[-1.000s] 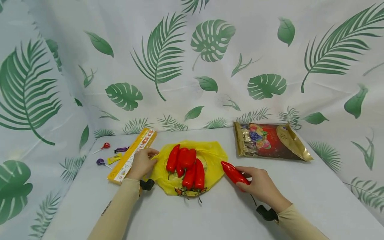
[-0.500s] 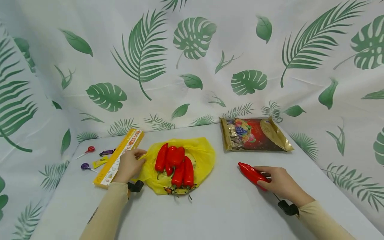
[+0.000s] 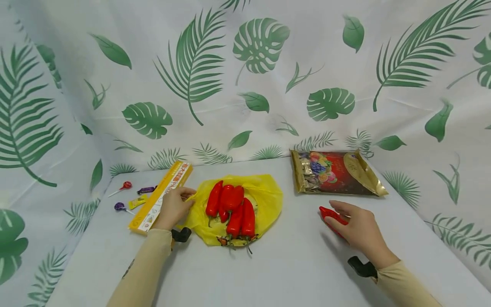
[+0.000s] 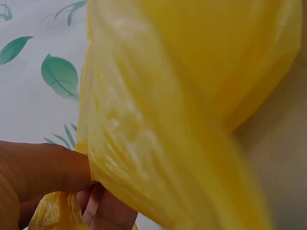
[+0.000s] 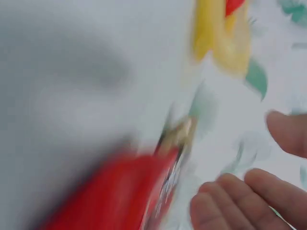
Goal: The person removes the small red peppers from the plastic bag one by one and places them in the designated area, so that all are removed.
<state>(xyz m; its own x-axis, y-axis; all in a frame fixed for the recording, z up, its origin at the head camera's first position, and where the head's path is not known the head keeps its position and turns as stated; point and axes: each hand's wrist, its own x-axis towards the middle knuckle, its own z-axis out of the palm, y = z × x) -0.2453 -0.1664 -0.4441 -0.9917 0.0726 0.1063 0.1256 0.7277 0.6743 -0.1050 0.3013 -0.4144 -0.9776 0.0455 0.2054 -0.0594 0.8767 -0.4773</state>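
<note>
My left hand pinches the left edge of a yellow plastic bag, between thumb and fingers in the left wrist view. Several glossy red chili peppers lie on the flattened bag, some stems poking over its front edge. To the right, a single red chili pepper is on the white table, partly covered by my right hand. In the right wrist view the pepper is blurred, and the thumb and fingers stand spread apart from it.
A long yellow-and-white box lies beside the left hand. Left of it are a red lollipop, a purple lollipop and small purple and yellow wrapped candies. A gold-and-red packet lies at back right, near the leaf-printed curtain.
My right hand has carried the single pepper rightward, away from the bag, and let it go, its fingers now loosened. My left hand keeps its pinch on the bag's edge.
</note>
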